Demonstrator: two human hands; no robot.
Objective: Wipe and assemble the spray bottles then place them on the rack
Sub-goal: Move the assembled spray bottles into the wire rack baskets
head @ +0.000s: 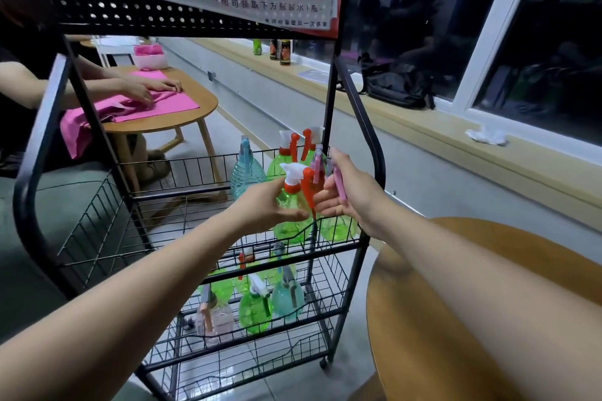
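Station: black wire rack (pixel 358 114), upper basket (pixel 182 162).

- Left hand (pixel 267 205) – grip clamped round the body of a green spray bottle (pixel 290 225). The bottle stands upright at the basket's front right, fitted with a white spray head (pixel 293 170) and an orange trigger (pixel 308 187).
- Right hand (pixel 353 194) – grip curled on the pink spray head (pixel 339 187) of a second green bottle (pixel 338 228), which stands just beside the first in the basket's front right corner.
- Behind them in the same basket: a blue bottle (pixel 247 174) and two more green bottles (pixel 277 166) with orange triggers.
- Lower basket (pixel 329 319): several assembled bottles – green, teal and clear.
- A round wooden counter (pixel 407 303) sits to the right of the rack.
- Behind the rack on the left, another person's hands rest on a pink cloth (pixel 163 102).
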